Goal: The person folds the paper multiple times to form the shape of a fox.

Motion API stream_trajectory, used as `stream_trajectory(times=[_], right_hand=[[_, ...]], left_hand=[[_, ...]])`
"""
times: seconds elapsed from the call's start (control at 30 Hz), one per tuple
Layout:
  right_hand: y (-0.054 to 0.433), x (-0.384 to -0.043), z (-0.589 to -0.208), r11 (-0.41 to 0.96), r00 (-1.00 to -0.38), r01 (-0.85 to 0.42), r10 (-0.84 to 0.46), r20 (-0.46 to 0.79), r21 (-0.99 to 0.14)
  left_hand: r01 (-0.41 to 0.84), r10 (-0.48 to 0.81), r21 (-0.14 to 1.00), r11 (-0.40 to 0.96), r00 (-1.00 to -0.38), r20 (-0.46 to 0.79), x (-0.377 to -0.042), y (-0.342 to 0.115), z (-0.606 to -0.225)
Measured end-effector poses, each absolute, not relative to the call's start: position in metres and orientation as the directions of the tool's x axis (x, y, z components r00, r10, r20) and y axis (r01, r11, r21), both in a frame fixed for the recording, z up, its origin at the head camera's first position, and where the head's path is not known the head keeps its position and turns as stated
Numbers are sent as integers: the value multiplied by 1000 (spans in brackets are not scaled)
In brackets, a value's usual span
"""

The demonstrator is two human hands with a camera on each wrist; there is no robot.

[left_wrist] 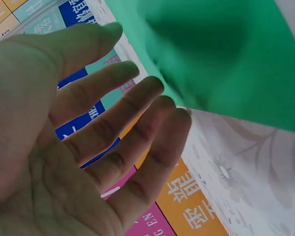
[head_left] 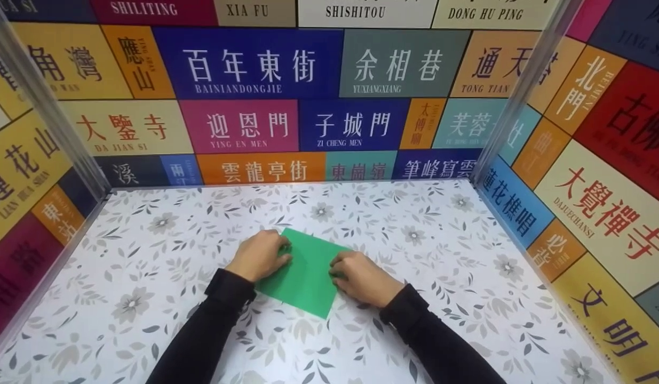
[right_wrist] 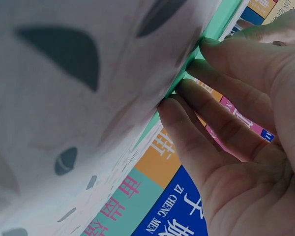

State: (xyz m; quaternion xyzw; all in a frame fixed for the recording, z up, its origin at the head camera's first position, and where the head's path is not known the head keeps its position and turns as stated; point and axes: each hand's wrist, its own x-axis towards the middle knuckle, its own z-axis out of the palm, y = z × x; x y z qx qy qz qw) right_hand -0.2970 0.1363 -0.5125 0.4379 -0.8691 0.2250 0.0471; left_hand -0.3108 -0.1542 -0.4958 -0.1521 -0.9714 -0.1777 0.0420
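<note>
A white tabletop (head_left: pixel 185 261) printed with grey flowers (head_left: pixel 321 212) spreads across the lower frame. Coloured, lettered blocks (head_left: pixel 249 64) cover 3 sides: back wall (head_left: pixel 302 125) across the top, left wall (head_left: pixel 28 160) and right wall (head_left: pixel 601 181). 2 greyish corner strips (head_left: pixel 521 90) slant between them.

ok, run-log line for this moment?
green paper: on floral tabletop | left hand: at left edge | right hand: touching right edge

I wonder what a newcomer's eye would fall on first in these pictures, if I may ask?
Probably the bright green sheet, lying on the pale floral tabletop with the left hand at its left edge and the right hand at its right. Next would likely come the colourful lettered panels, which rise behind the tabletop and along both sides.
</note>
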Motion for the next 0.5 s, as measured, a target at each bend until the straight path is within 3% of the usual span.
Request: stream_trajectory(times=[0.5], right_hand=[[135, -295, -513, 524, -616, -783, -727, 303, -334]], left_hand=[[313, 285, 338, 888, -950, 129, -352, -157, -486]])
